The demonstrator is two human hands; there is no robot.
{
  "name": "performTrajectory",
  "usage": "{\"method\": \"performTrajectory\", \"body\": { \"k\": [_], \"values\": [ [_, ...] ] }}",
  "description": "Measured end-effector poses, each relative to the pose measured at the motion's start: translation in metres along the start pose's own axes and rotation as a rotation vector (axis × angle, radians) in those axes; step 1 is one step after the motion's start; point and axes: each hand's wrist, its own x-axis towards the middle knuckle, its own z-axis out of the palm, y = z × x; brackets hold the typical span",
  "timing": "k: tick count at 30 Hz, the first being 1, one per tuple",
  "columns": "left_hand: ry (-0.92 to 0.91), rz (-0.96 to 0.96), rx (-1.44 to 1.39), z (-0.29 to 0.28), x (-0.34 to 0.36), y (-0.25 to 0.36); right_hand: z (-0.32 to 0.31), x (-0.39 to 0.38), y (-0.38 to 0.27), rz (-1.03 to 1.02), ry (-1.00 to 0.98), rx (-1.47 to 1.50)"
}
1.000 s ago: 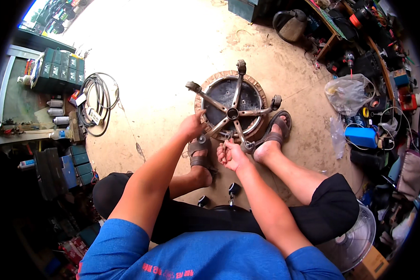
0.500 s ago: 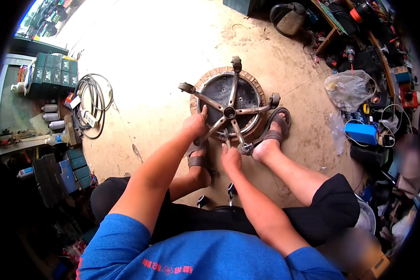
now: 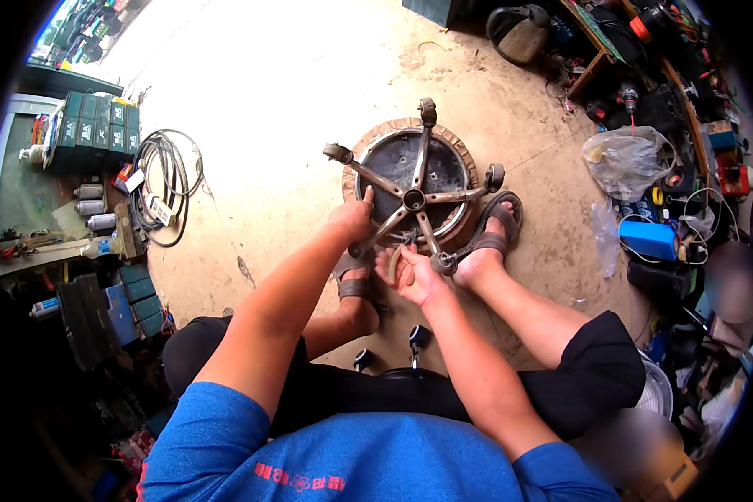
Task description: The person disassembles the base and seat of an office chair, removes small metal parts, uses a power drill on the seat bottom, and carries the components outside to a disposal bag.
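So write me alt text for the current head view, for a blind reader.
A five-spoked metal base with caster wheels lies over a dark, fabric-edged round disc before a person; the left hand is at the disc's left edge, and the right hand, palm up, is near its lower edge. Coiled cable lies to the left.

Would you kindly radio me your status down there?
Left hand at upturned five-legged metal caster base; right hand palm up near its lower edge, hold unclear. Base over round black-bottomed seat. Brown-strapped sandals close by.
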Motion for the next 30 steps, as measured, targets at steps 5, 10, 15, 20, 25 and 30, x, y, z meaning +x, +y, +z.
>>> {"method": "performTrajectory", "body": {
  "k": [5,10,15,20,25,30],
  "values": [
    [0.001,-0.027,0.0,0.002,-0.002,-0.001,-0.005,0.004,0.004,0.062,0.062,0.008],
    [-0.026,-0.043,-0.021,-0.003,-0.005,0.005,0.005,0.002,0.023,-0.161,0.325,-0.315],
    [-0.018,-0.041,-0.031,-0.004,-0.004,0.005,-0.014,-0.003,0.007,-0.014,0.02,-0.074],
    [-0.027,-0.044,-0.048,0.0,0.003,0.001,-0.006,-0.008,-0.003,0.047,0.019,-0.181],
    [-0.058,-0.041,-0.058,-0.003,0.001,0.002,-0.009,-0.007,0.002,-0.003,0.114,-0.232],
    [-0.057,-0.032,-0.072,0.0,0.004,0.0,-0.01,-0.009,-0.014,0.082,-0.003,-0.18]
  ]
}}
